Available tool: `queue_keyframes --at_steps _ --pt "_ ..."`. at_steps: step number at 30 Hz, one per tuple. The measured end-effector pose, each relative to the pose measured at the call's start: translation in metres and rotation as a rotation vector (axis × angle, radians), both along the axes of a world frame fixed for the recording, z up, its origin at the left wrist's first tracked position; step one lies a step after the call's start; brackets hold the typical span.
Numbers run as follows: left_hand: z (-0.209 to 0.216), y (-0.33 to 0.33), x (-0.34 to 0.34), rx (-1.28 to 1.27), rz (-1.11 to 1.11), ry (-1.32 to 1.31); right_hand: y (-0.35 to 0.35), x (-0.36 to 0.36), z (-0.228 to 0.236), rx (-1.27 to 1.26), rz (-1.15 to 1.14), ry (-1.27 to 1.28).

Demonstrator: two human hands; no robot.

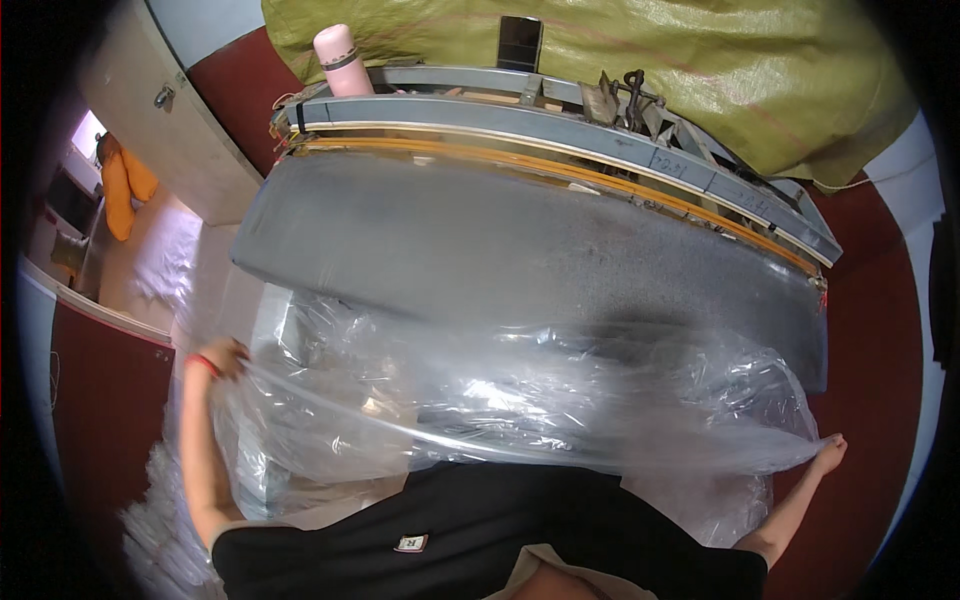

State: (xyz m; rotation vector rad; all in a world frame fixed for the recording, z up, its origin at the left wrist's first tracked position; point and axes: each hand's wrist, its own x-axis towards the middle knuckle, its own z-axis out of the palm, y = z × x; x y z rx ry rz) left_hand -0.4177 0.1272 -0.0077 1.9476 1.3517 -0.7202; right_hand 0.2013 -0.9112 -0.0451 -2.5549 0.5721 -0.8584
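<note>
A wide sheet of clear plastic film [510, 400] is stretched crosswise in front of my body, its near edge pulled into a long fold. My left hand [222, 358], with a red band at the wrist, is closed on the film's left end. At the far right, my right hand [830, 455] pinches the other end. Beyond the film lies a long dark grey padded work surface [450, 230], and the film's far part overlaps its near edge. Some of the film is blurred.
Behind the pad runs a grey metal frame [480, 118] with an orange strip [560, 165]. A pink bottle [343, 62], a phone [519, 44] and a metal clamp [632, 98] are at the back. Crumpled plastic [165, 520] lies at lower left, near an open door [165, 110].
</note>
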Motion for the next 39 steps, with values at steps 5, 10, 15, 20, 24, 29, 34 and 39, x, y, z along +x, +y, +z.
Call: queue_keyframes --at_steps 5,10,15,20,24,29,34,39 --pt "0.169 0.066 0.089 1.621 -0.096 -0.832 0.035 0.03 0.011 -0.099 0.303 0.078" --pt "0.148 0.009 0.239 1.788 -0.187 -1.335 0.153 0.048 0.033 -0.028 0.083 0.022" --pt "-0.034 0.08 0.229 0.799 -0.113 -0.669 0.211 0.109 -0.001 -0.045 0.296 0.045" --pt "-0.049 0.124 0.222 0.9 -0.161 -0.662 0.227 0.1 0.009 -0.22 -0.005 0.092" --pt "-0.043 0.19 0.166 1.034 -0.146 -0.547 0.253 0.111 0.005 -0.175 0.032 0.113" --pt "-0.03 0.136 0.254 1.237 0.212 -0.403 0.221 0.107 0.005 -0.07 0.101 -0.078" --pt "0.025 -0.063 0.381 0.486 -0.249 -1.245 0.219 0.118 -0.005 0.437 0.441 -0.218" --pt "0.067 -0.378 0.448 -0.758 -0.618 -1.045 0.185 0.106 0.007 0.596 0.555 -0.028"
